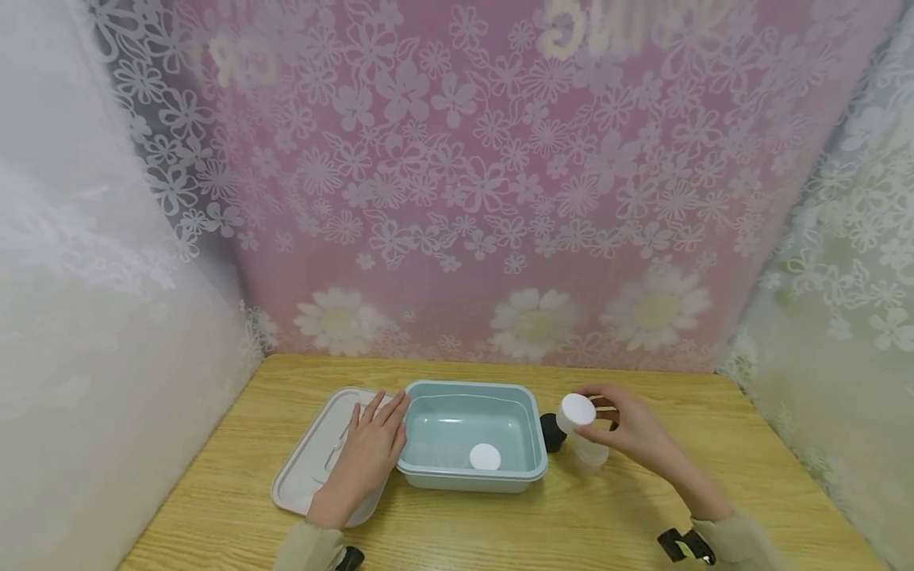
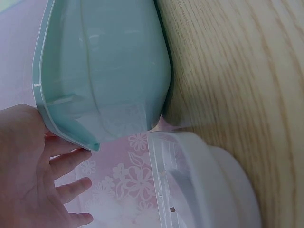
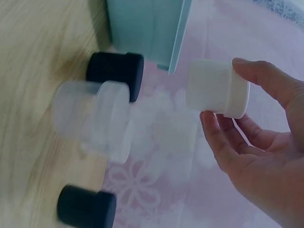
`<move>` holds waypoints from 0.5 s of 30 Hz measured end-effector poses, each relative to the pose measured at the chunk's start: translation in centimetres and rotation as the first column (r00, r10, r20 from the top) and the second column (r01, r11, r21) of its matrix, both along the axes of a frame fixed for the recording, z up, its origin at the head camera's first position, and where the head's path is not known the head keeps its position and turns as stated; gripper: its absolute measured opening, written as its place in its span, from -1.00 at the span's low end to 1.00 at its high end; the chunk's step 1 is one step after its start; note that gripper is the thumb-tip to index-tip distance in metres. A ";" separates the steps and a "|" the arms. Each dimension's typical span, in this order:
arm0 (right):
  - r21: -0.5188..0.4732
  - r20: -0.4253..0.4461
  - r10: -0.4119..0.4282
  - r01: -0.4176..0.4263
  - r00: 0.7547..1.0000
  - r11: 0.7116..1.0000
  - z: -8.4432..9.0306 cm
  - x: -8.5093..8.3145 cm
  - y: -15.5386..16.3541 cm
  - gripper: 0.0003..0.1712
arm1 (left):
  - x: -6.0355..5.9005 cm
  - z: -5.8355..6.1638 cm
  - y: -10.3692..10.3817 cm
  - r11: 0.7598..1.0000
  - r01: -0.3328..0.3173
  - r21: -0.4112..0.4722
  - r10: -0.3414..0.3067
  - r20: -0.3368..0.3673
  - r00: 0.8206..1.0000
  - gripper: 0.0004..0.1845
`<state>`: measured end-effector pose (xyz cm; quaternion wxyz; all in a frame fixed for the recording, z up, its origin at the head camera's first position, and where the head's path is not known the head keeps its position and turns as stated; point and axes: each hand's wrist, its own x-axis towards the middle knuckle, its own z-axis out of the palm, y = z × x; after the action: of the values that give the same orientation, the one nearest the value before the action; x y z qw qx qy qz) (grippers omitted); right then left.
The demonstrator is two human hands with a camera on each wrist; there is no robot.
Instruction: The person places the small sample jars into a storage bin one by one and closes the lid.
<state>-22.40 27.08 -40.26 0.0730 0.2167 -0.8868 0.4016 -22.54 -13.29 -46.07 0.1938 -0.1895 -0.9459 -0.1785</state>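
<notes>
Pinching a white cap [image 1: 577, 410] in curled fingers, right hand [image 1: 631, 434] lifts it; left hand [image 1: 367, 456], flat (fingers straight), steadies the teal box [image 1: 531, 412] on the tabletop [image 1: 500, 531].

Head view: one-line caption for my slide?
Left hand flat on lid beside teal box; right hand holds white jar.
</notes>
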 end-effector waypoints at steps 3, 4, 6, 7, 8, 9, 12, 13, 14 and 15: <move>-0.019 0.005 0.065 -0.065 0.998 0.998 0.2 -0.4 -1.0 -0.38 | 0.1 -0.1 0.0 1.000 -0.001 0.000 0.001 0.007 1.000 -0.54; -0.026 0.009 0.086 -0.086 0.996 0.996 0.2 -0.5 -1.4 -0.38 | 0.1 -0.1 0.0 1.000 0.000 -0.001 0.000 0.007 1.000 -0.54; -0.027 0.015 0.126 -0.126 0.992 0.992 0.3 -0.8 -2.1 -0.38 | 0.2 0.0 0.0 1.000 0.001 0.000 -0.001 0.006 1.000 -0.54; -0.022 0.019 0.145 -0.144 0.989 0.989 0.3 -1.0 -2.4 -0.39 | 0.2 0.0 0.0 1.000 0.002 0.003 -0.002 0.007 1.000 -0.54; -0.016 0.021 0.165 -0.165 0.986 0.986 0.3 -1.2 -2.8 -0.40 | 0.2 0.0 0.0 1.000 0.004 0.005 -0.004 0.007 1.000 -0.54; -0.008 0.026 0.186 -0.186 0.982 0.983 0.3 -1.4 -3.1 -0.41 | 0.2 0.1 0.0 1.000 0.005 0.007 -0.005 0.007 1.000 -0.54; 0.033 0.040 0.252 -0.253 0.967 0.967 0.3 -2.1 -3.8 -0.45 | 0.3 0.2 0.0 1.000 0.009 0.013 -0.009 0.005 1.000 -0.54; 0.046 0.045 0.278 -0.280 0.960 0.959 0.3 -2.4 -4.1 -0.45 | 0.2 0.3 0.0 1.000 0.010 0.013 -0.010 0.005 1.000 -0.54; 0.059 0.053 0.304 -0.307 0.951 0.950 0.4 -2.6 -4.3 -0.46 | 0.2 0.3 0.0 1.000 0.010 0.014 -0.010 0.004 1.000 -0.54; 0.070 0.063 0.328 -0.332 0.943 0.941 0.4 -2.8 -4.5 -0.46 | 0.2 0.3 0.0 1.000 0.009 0.014 -0.009 0.004 1.000 -0.54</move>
<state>-25.18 22.58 -39.82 -0.0266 0.3547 -0.8548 0.3780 -22.32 -13.27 -45.73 0.1926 -0.1920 -0.9440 -0.1866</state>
